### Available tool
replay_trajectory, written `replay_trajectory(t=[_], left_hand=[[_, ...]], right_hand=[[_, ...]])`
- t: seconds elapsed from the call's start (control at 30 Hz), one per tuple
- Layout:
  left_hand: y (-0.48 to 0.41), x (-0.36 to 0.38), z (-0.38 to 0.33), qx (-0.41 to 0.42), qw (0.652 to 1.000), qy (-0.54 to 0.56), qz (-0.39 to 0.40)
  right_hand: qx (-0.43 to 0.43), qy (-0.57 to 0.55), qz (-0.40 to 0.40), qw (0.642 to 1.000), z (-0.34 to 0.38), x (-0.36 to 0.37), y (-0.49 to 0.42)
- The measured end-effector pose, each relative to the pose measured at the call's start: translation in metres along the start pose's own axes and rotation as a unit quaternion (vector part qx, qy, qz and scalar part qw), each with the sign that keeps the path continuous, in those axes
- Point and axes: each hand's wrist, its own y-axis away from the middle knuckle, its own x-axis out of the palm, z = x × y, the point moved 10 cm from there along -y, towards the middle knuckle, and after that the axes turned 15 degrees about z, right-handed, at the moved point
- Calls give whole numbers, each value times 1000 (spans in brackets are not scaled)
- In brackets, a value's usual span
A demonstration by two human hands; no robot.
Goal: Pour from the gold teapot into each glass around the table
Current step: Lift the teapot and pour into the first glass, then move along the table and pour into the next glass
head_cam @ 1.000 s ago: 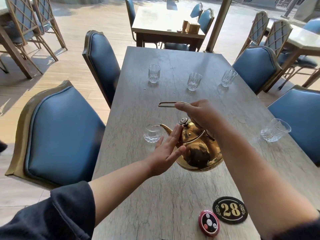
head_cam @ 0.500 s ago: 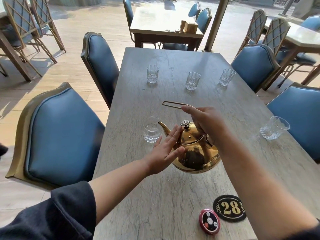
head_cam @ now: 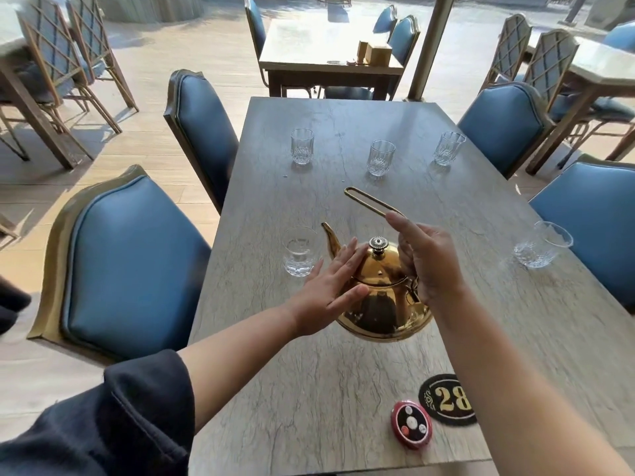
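The gold teapot [head_cam: 381, 290] hangs above the middle of the desk [head_cam: 343, 389], its lid on and its spout pointing left toward the nearest glass [head_cam: 299, 250], which stands just beside the spout and holds a little clear liquid at the bottom. Three more glasses stand in a row at the far end: the far-left glass [head_cam: 302, 146], the middle glass [head_cam: 380, 157] and the far-right glass [head_cam: 448, 148]; whether they hold anything I cannot tell. A fifth, the right-edge glass [head_cam: 541, 243], stands near the right rim.

The right hand [head_cam: 426, 262] is clamped on the thin wire handle [head_cam: 371, 201], fingers curled round it. The left hand [head_cam: 330, 290] lies flat and spread against the pot's left side and lid, gripping nothing.

A second ago the pot was tipped with its spout low over the nearest glass; now it sits more level and the spout has risen clear of the rim.

The desk is grey, stone-veined, with a number plaque [head_cam: 446, 400] reading 28 and a red call button [head_cam: 411, 422] at the near right. Blue padded chairs [head_cam: 130, 255] flank it on pale wooden flooring, with other tables beyond.
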Motion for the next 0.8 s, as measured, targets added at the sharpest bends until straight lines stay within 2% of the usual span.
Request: replay_trajectory(t=[0.2, 0.53, 0.8], left_hand=[[23, -1, -20, -6, 999, 7, -45], [96, -7, -27, -27, 985, 18, -169], [147, -37, 9, -13, 986, 7, -169]], right_hand=[[-7, -39, 13, 999, 9, 7, 22], [-18, -54, 52, 997, 21, 58, 55], [-28, -78, 40, 996, 19, 127, 55]])
